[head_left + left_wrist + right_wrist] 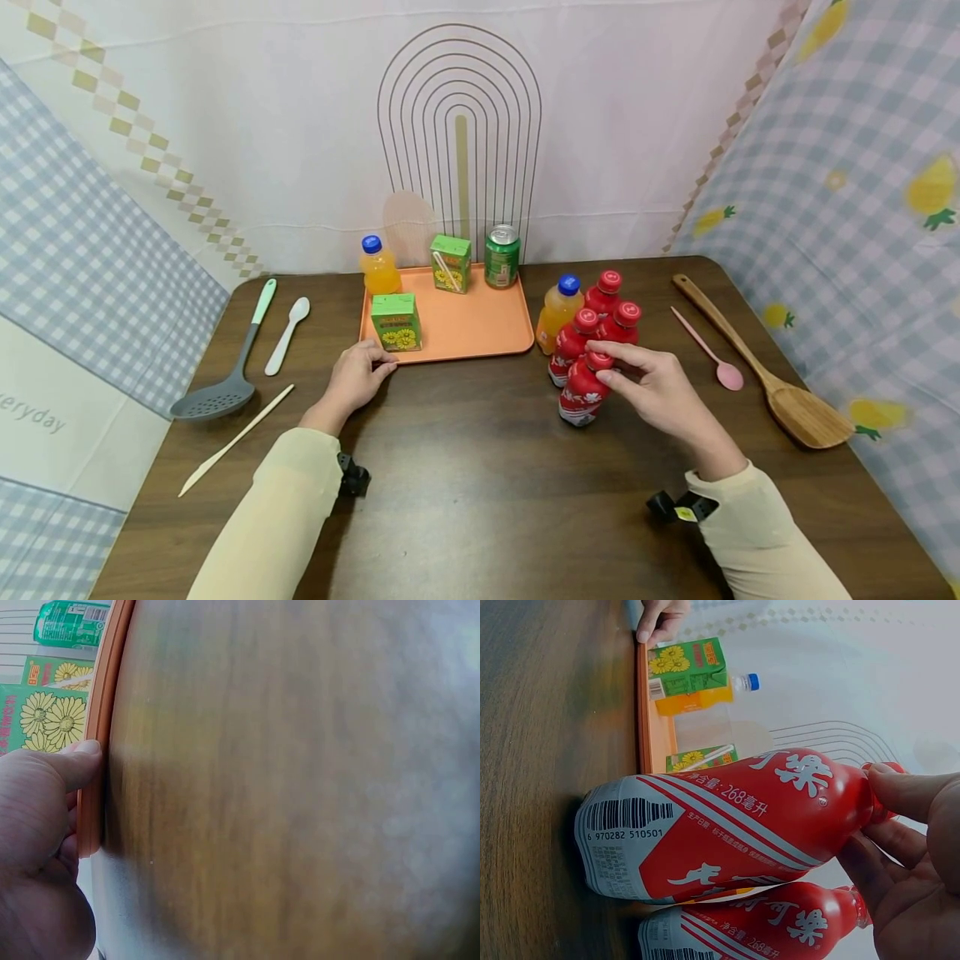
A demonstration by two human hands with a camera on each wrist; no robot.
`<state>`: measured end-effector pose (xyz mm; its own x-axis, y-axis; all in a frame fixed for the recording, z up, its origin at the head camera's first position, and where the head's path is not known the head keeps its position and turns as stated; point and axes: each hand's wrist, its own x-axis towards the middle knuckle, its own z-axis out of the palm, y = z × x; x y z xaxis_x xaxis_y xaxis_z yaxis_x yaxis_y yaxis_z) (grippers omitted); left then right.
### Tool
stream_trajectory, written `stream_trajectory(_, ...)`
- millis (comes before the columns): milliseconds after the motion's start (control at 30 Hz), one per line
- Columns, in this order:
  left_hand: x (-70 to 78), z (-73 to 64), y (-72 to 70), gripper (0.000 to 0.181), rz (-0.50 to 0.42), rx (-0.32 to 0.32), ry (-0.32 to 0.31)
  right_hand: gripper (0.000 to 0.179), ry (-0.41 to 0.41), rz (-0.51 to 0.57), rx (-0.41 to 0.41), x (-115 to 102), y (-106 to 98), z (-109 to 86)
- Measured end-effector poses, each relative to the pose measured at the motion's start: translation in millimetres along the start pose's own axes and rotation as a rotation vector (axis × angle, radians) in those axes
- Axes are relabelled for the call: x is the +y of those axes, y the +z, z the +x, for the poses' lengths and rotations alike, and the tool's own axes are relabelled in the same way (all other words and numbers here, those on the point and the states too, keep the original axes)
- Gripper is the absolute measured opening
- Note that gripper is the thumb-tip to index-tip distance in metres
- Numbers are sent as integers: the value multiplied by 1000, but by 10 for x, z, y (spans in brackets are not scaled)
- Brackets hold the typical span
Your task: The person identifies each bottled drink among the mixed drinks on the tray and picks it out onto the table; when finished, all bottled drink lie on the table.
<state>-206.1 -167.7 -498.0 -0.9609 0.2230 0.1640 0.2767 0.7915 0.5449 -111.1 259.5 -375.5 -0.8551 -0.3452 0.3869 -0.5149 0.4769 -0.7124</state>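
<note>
My left hand [355, 382] pinches the front left corner of an orange tray [480, 325]; in the left wrist view the thumb lies on the tray's rim [107, 690]. With thumb and fingers, my right hand [660, 392] grips the neck of a red bottle [582, 396], the front one of several red bottles. This bottle [727, 825] stands upright, its base at the table top. Close behind it is another red bottle [570, 343]. An orange juice bottle [558, 312] with a blue cap stands between this group and the tray's right edge.
On the tray stand a juice bottle [380, 271], two green drink cartons, one in front [396, 323] and one behind [452, 265], and a green can [502, 258]. A slotted turner [225, 392], white spoon [287, 337] and thin stick [236, 440] lie left; a pink spoon [727, 375] and wooden spatula [806, 412] lie right.
</note>
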Motion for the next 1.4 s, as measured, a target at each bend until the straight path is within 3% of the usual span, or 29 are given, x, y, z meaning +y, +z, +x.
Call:
stream_trajectory(867,24,-6,-22,8,0,-4,-1,39,144,20,-44,-37,-38,8)
stream_trajectory(1167,16,-6,-2,8,-11,4,-3,44,51,7,23,209,-21,-15)
stream_trajectory(1400,5,-11,-3,8,-16,10,4,46,-86,3,102,-65,72,65)
